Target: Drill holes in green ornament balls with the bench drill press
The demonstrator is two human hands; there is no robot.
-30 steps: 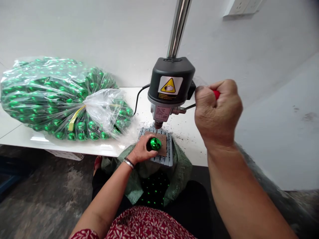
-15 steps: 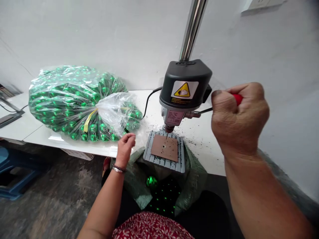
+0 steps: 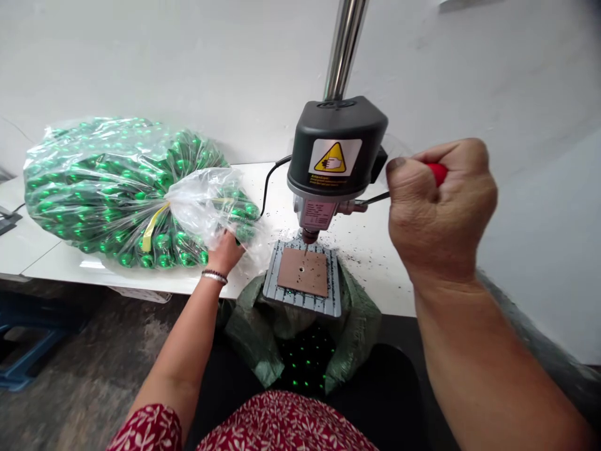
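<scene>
My right hand [image 3: 441, 213] is wrapped round the red-knobbed lever [image 3: 438, 174] on the right side of the black drill press [image 3: 335, 150]. Below its chuck, a brown square board [image 3: 303, 272] with a small hole lies on the grey slotted base [image 3: 333, 300]. My left hand [image 3: 226, 252] is at the mouth of a clear plastic bag [image 3: 192, 194] filled with shiny green balls [image 3: 164, 243]. Its fingertips are partly hidden by the bag and the hand's own back, so their grip cannot be made out.
A green woven sack [image 3: 359, 319] hangs below the drill base, with green balls inside. Dark shavings are scattered on the white table [image 3: 385, 275]. A black cable [image 3: 265, 188] runs behind the drill. A blue stool [image 3: 28, 344] stands on the floor at left.
My left hand has reached forward into the bag's mouth. A green ball has dropped out of sight in the sack. The view has shifted slightly; my right hand still holds the lever.
</scene>
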